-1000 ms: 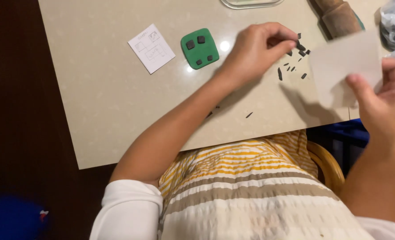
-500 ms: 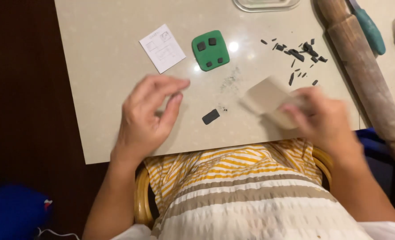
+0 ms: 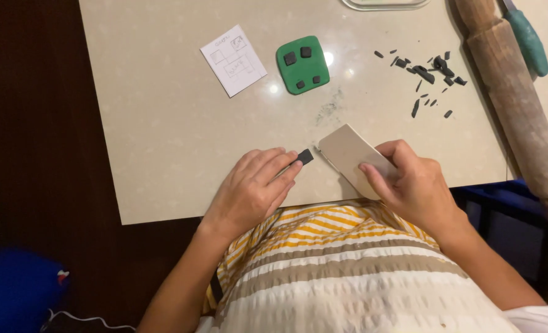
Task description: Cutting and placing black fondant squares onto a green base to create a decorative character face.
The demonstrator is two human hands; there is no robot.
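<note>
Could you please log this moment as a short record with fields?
left hand: fingertips touch a small black clay piece on the table
right hand: grips a flat beige rectangular scraper, its edge beside the piece
surface: pale speckled tabletop
farther back: green rounded clay slab with four black squares; white paper sketch; scattered black clay scraps
right edge: wooden rolling pin; teal-handled tool

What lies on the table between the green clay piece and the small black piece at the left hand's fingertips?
In the head view, nothing solid lies between the green clay piece and the small black piece at the left hand: only bare table with a faint dark smudge.
</note>
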